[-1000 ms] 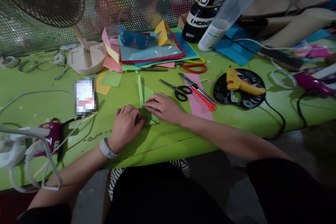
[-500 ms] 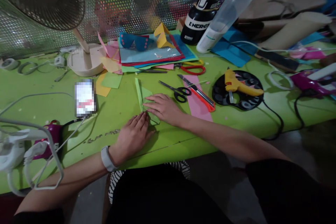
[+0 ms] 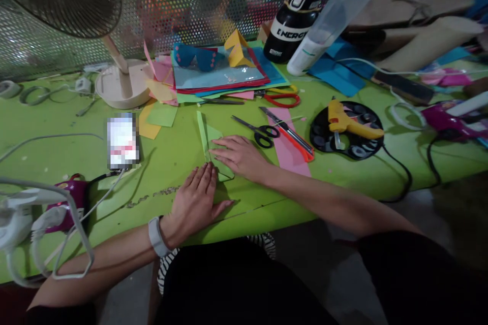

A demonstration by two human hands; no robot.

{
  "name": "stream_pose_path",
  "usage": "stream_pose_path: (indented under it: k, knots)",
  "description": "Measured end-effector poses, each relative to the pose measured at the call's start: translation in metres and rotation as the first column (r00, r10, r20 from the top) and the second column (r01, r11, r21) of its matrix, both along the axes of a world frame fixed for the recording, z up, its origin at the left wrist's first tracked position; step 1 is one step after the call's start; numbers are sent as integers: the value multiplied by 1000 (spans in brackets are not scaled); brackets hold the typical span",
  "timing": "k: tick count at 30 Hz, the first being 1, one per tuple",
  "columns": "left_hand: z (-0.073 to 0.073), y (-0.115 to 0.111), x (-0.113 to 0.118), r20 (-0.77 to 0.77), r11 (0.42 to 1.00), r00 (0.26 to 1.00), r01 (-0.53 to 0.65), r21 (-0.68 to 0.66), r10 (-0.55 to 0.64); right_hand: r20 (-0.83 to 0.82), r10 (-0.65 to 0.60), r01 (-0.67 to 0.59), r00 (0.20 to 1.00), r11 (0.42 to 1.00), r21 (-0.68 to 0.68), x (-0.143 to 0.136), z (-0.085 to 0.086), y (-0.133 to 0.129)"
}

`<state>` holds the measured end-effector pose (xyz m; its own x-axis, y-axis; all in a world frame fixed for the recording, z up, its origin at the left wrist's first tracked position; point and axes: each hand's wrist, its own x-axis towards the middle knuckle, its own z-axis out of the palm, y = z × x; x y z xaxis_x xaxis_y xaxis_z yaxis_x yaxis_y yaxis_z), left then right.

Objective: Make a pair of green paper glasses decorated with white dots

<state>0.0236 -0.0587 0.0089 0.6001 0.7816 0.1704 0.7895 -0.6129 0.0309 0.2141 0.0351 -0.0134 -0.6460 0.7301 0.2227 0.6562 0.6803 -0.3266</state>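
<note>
A piece of light green paper (image 3: 214, 138) lies on the green table, with a narrow strip folded up along its left side. My left hand (image 3: 196, 195) is flat over the lower end of that fold, fingers stretched out and thumb spread to the right. On the paper's right part rests my right hand (image 3: 242, 157), its fingers extended leftward toward the fold. Both palms face down and partly hide the paper. Black-handled scissors (image 3: 259, 131) lie just beyond my right hand, beside a red utility knife (image 3: 292, 137) on a pink paper strip (image 3: 293, 160).
A phone (image 3: 122, 140) and a fan (image 3: 124, 86) stand left. Behind are stacked coloured sheets (image 3: 224, 81) with blue paper glasses (image 3: 196, 57), and a black bottle (image 3: 287, 33). Rightward, a yellow glue gun (image 3: 348, 121) sits on a black palette (image 3: 324, 137). Cables and a power strip (image 3: 70, 198) lie left.
My left thumb has spread away from the fingers, and the left hand lies flatter on the fold. My right hand stays nearly in place on the paper.
</note>
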Motion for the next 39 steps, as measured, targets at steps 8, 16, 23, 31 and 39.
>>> stream_pose_path:
  k: [8, 16, 23, 31, 39]
  knots:
    - [1, 1, 0, 11, 1000, 1000, -1, -9, 1, -18, 15, -16, 1000, 1000, -15, 1, 1, 1]
    - [3, 3, -1, 33, 1000, 999, 10, -14, -10, -17, 9, -9, 1000, 1000, 19, 1, -2, 1]
    - [4, 1, -1, 27, 1000, 1000, -5, -14, 5, -16, 16, -16, 1000, 1000, 8, 1, -2, 2]
    - [10, 1, -4, -1, 999, 1000, -19, -31, 19, -5, 17, -17, 1000, 1000, 22, 1, 0, 0]
    - [9, 0, -2, 4, 1000, 1000, -11, 9, 11, 12, 18, -19, 1000, 999, 44, 1, -2, 3]
